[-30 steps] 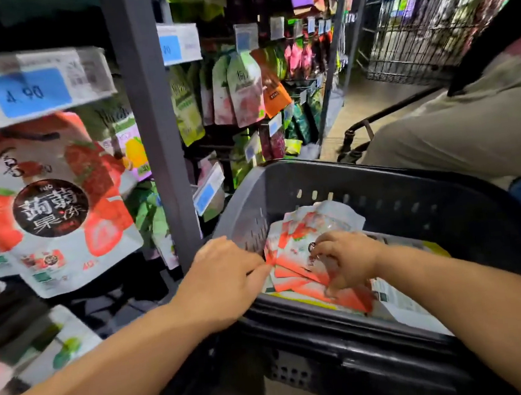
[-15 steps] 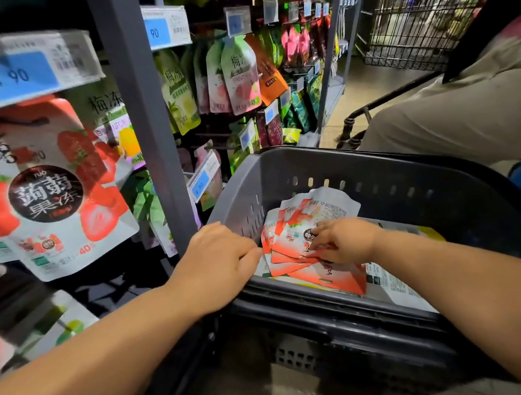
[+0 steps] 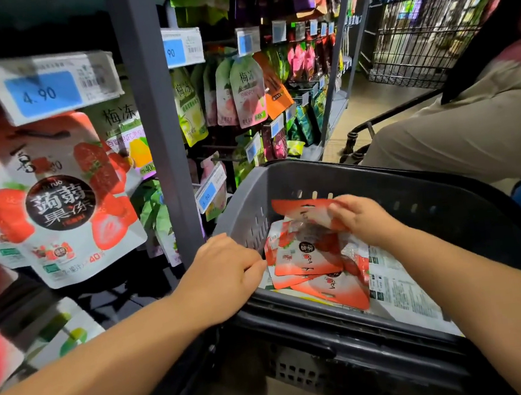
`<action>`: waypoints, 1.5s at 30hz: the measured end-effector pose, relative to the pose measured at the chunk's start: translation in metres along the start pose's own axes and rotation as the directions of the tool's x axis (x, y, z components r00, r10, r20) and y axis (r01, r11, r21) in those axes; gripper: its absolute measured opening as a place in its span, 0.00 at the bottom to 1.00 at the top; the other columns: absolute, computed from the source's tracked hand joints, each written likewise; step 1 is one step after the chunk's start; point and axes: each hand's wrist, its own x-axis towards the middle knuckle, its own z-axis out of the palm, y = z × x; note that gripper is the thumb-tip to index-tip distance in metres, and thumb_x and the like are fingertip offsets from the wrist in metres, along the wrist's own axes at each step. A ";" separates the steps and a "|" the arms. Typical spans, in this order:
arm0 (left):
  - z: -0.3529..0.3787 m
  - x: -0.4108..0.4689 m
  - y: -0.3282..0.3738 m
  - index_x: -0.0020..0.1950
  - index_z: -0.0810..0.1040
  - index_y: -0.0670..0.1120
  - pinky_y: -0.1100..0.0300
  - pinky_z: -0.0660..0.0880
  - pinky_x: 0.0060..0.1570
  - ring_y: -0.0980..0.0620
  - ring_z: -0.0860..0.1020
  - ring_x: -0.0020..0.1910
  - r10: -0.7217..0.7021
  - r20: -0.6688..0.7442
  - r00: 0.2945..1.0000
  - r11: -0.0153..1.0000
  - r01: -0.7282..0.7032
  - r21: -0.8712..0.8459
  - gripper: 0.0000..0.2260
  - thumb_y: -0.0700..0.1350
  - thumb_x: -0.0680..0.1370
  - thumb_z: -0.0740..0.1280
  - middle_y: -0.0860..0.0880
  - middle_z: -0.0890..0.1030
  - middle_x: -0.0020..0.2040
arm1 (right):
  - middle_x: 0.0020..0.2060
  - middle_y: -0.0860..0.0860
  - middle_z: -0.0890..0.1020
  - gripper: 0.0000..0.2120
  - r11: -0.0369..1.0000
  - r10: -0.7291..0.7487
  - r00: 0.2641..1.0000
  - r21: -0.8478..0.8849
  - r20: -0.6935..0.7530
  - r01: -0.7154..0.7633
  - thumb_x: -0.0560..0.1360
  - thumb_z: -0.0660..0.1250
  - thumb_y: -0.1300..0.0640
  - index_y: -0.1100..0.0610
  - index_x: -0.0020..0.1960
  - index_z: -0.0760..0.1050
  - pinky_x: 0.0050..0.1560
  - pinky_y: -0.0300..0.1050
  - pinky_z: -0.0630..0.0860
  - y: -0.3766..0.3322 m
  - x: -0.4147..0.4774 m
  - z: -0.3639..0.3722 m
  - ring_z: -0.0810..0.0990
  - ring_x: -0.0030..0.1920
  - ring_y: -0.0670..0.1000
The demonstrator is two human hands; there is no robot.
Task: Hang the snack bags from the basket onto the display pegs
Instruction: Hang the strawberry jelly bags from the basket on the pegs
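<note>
1. Our right hand pinches one red-and-white foil strawberry snack bag by an edge, just above the pile inside the dark grey plastic basket, probably to hang it next.
2. Our left hand curls over the basket's near-left rim, likely steadying it.

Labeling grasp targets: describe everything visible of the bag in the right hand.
The snack bag is a glossy pouch, red-orange along its top with a dark hang slot, paler below. The right hand pinches its right corner, holding it tilted over the other bags in the basket; contact with them is unclear.
</note>
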 end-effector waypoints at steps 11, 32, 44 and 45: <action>-0.011 -0.005 0.009 0.48 0.71 0.57 0.59 0.65 0.60 0.60 0.69 0.46 -0.156 0.084 0.984 0.965 0.170 -0.201 0.26 0.76 0.66 0.54 0.60 0.74 0.42 | 0.42 0.56 0.85 0.09 0.649 -0.027 0.989 0.755 0.147 -0.095 0.78 0.61 0.54 0.57 0.52 0.77 0.47 0.50 0.82 -0.064 -0.027 -0.013 0.84 0.43 0.54; -0.033 0.001 0.019 0.51 0.84 0.46 0.70 0.75 0.41 0.59 0.83 0.42 -0.478 0.010 0.878 0.425 0.241 -0.872 0.12 0.40 0.69 0.77 0.54 0.86 0.44 | 0.39 0.57 0.75 0.11 0.605 -0.070 0.994 0.796 0.084 -0.025 0.83 0.60 0.49 0.57 0.53 0.74 0.37 0.44 0.72 -0.132 0.010 -0.008 0.73 0.34 0.51; -0.026 -0.009 0.003 0.55 0.80 0.53 0.62 0.74 0.46 0.60 0.83 0.46 -0.625 -0.041 0.780 0.441 0.309 -0.843 0.19 0.51 0.67 0.80 0.57 0.86 0.47 | 0.65 0.47 0.76 0.35 0.833 0.143 0.875 -0.534 0.462 0.146 0.66 0.80 0.46 0.46 0.70 0.73 0.63 0.40 0.69 0.023 0.002 0.023 0.74 0.65 0.51; -0.024 -0.009 0.003 0.56 0.80 0.53 0.61 0.75 0.47 0.60 0.83 0.47 -0.622 -0.043 0.782 0.444 0.308 -0.841 0.17 0.50 0.69 0.79 0.57 0.85 0.48 | 0.65 0.46 0.76 0.36 0.807 0.168 0.871 -0.572 0.461 0.148 0.66 0.80 0.45 0.44 0.71 0.70 0.61 0.39 0.69 0.024 0.002 0.024 0.74 0.66 0.51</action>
